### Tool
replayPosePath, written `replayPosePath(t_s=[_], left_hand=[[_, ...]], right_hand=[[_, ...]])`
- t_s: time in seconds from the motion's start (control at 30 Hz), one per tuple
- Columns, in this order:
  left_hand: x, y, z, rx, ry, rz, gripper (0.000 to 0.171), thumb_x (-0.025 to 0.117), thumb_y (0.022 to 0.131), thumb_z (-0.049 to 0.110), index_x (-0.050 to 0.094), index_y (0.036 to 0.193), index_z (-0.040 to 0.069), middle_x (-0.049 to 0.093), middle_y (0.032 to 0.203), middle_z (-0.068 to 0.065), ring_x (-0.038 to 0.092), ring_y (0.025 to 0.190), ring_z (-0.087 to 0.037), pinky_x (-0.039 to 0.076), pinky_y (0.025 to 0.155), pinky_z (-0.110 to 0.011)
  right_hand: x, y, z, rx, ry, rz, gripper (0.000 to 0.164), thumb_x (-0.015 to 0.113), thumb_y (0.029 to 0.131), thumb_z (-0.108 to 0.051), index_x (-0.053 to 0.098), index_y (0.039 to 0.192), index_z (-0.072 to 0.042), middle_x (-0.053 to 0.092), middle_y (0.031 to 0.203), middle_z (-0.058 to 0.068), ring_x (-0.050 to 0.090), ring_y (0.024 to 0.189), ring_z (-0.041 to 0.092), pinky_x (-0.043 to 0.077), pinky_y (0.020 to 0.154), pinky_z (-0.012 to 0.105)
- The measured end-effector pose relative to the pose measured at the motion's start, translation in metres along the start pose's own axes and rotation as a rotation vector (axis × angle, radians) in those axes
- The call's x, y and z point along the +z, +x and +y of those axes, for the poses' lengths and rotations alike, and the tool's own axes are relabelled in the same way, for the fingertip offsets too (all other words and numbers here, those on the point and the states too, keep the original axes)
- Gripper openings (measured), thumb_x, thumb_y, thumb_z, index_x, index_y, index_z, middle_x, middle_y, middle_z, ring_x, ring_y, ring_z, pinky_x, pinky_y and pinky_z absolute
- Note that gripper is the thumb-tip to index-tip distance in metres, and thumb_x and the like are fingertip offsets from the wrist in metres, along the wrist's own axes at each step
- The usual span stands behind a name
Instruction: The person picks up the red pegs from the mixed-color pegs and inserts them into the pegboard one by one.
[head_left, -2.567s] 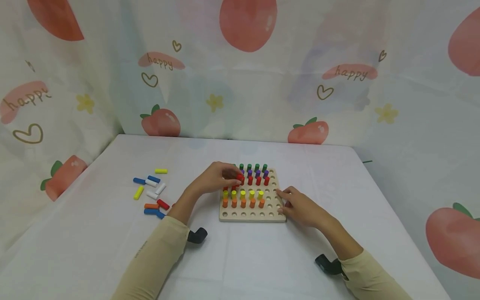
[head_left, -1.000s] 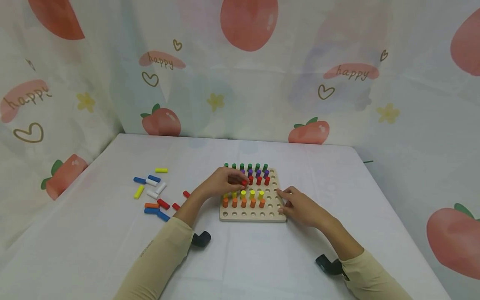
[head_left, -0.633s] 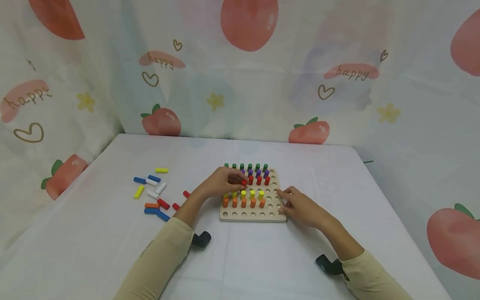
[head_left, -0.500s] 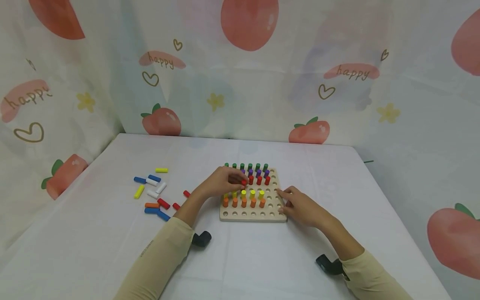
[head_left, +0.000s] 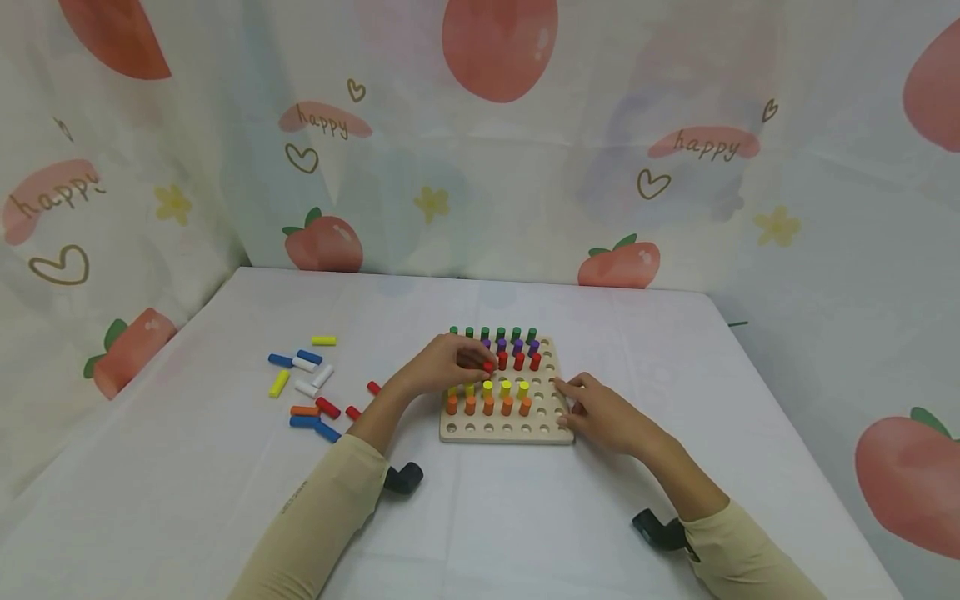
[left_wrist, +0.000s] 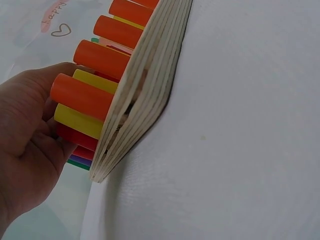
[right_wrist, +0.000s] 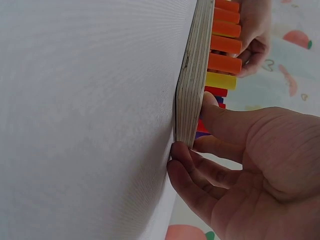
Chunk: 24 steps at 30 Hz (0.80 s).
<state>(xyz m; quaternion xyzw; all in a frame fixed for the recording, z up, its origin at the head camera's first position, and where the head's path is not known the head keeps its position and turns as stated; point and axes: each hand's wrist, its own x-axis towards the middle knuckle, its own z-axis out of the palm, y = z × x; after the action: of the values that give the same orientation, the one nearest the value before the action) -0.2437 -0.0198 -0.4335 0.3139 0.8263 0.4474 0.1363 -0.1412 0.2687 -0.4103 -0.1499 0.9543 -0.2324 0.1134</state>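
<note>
- Closest in: two tan sleeves (head_left: pixel 303 525) coming over the counter (head_left: pixel 637 517).
- Next up is the pegboard (head_left: pixel 487 438), lying flat in the middle of the counter, a row of holes along its front edge. Looks like layered wood, so probably stiff, and heavier than any peg but easy enough to nudge. The edges are the sensible place to hold it.
- Right hand (head_left: pixel 603 414) does just that: it's clamped on the right side, thumb on top, other fingers against the edge.
- Orange pegs (head_left: pixel 488 406) stand upright, yellow pegs (head_left: pixel 506 389) right behind them.
- Left hand (head_left: pixel 442 363) is over the board, well apart from the other one, pinching a red peg (head_left: pixel 488 367) between thumb and fingertips. Can't tell if its bottom end is in a hole. Pegs look hard, light and smooth, so maybe a bit slippery, hardly fragile. Best held near the top, since the neighbours crowd the lower part.
- Same depth, off to the left: loose pegs (head_left: pixel 303 422) lying on their sides, in mixed colours.
- Farther back on the board: purple pegs (head_left: pixel 517 347), then green pegs (head_left: pixel 516 333).
- Way behind: a fruit-print backdrop (head_left: pixel 525 183).
</note>
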Motion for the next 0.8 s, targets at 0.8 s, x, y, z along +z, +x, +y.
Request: replayPosePath(t_s=[0.8], left_hand=[[-0.0002, -0.0001, 0.0002, 0.005, -0.004, -0.001, 0.021, 0.078, 0.093, 0.006, 0.076, 0.114, 0.01, 0.073, 0.105, 0.002, 0.07, 0.098, -0.014, 0.056, 0.09, -0.029]], right_hand=[[-0.0005, -0.0002, -0.0005, 0.007, -0.001, -0.008, 0.063, 0.074, 0.098, -0.019, 0.048, 0.151, 0.003, 0.056, 0.122, 0.014, 0.053, 0.087, 0.017, 0.051, 0.072, 0.03]])
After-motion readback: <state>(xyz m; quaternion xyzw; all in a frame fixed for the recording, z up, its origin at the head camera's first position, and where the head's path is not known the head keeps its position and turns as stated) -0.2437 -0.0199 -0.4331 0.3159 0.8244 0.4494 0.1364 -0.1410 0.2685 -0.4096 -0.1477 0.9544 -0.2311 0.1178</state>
